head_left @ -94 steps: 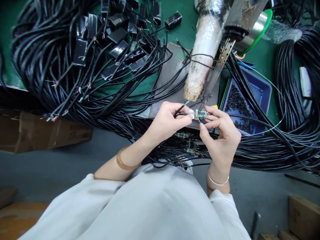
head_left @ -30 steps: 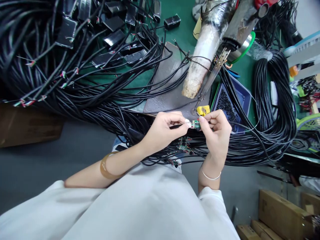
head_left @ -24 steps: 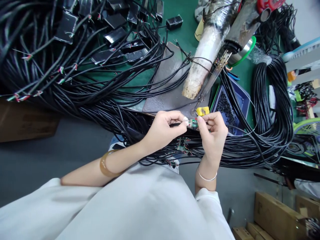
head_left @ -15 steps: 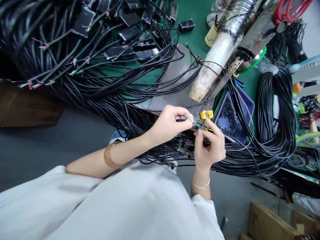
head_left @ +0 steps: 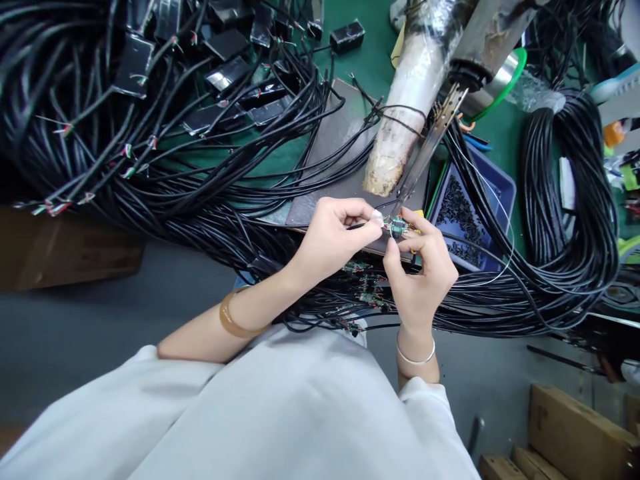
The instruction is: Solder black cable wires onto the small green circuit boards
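The left hand (head_left: 337, 237) pinches a black cable (head_left: 356, 227) by the little green board (head_left: 399, 228). The right hand (head_left: 424, 263) pinches a thin wire (head_left: 391, 233). The surface (head_left: 369, 67) ends near them. A fat pipe (head_left: 400, 113) blocks 11 o'clock, a metal tool (head_left: 430, 143) 1 o'clock; a blue tray (head_left: 506, 193) sits at 3.
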{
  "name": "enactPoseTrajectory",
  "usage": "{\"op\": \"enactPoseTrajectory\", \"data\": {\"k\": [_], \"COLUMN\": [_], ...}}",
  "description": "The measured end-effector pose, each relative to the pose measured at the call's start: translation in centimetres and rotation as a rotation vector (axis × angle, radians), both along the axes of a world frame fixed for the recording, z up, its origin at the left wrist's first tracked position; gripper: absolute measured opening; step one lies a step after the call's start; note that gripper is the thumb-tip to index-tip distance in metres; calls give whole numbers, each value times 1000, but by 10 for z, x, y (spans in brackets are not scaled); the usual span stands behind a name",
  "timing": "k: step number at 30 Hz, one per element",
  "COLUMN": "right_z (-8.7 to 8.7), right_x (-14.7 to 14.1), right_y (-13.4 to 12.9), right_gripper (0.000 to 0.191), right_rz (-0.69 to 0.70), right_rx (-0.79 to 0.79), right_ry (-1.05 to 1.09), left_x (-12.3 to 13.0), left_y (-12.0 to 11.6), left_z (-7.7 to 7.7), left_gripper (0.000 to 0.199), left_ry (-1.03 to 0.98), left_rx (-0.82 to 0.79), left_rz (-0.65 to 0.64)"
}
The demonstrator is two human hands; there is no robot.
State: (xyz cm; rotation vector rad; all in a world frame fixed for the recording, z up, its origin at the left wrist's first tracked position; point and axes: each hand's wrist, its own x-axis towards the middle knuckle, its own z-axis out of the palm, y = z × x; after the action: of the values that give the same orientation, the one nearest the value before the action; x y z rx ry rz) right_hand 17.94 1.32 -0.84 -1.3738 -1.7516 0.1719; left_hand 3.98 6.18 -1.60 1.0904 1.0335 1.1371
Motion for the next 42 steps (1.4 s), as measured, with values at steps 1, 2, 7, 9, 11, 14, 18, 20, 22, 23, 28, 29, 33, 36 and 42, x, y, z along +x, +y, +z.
{"op": "enactPoseTrajectory", "data": {"k": [1, 2, 7, 9, 11, 14, 18, 20, 22, 23, 28, 29, 33, 36, 42], "right_z": [1, 1, 2, 2, 3, 4, 6, 6, 6, 5, 4, 3, 3, 3, 7], "right_x": [0, 0, 0, -1, -1, -1, -1, -2, -3, -3, -2, -1, 2, 3, 1], "right_y": [1, 2, 4, 4, 4, 3, 2, 2, 1, 1, 0, 0, 0, 1, 3], "right_gripper": [15, 15, 16, 15, 14, 14, 14, 15, 16, 16, 16, 16, 16, 16, 16], "right_rz": [4, 6, 4, 1, 1, -2, -12, -8, 6, 13, 17, 12, 14, 18, 19], "right_rx": [3, 4, 14, 28, 39, 41, 44, 46, 42, 38, 12, 2, -39, -41, -35], "right_ry": [-4, -7, -19, -30, -31, -31, -51, -54, -50, -48, -26, -13, 25, 16, 31], "left_x": [1, 1, 2, 2, 2, 1, 1, 0, -1, -1, -5, -5, -6, -6, -2], "left_y": [1, 1, 2, 2, 1, 0, 0, 0, 1, 1, 0, 0, 2, 3, 4], "left_z": [0, 0, 0, 0, 1, 2, 3, 3, 3, 2, 0, -1, -2, -3, -1], "left_gripper": [11, 10, 8, 8, 8, 9, 11, 11, 11, 10, 11, 11, 11, 9, 6], "left_ry": [-6, -13, -37, -33, -30, -20, -18, -11, 5, 15, 65, 72, 67, 61, 13], "left_rx": [-14, -27, -31, -11, 8, 29, 48, 47, 40, 35, 46, 59, 87, 73, 4], "left_rz": [1, 2, 20, 26, 30, 26, 17, 11, 7, 5, -19, -29, -60, -74, -52]}}
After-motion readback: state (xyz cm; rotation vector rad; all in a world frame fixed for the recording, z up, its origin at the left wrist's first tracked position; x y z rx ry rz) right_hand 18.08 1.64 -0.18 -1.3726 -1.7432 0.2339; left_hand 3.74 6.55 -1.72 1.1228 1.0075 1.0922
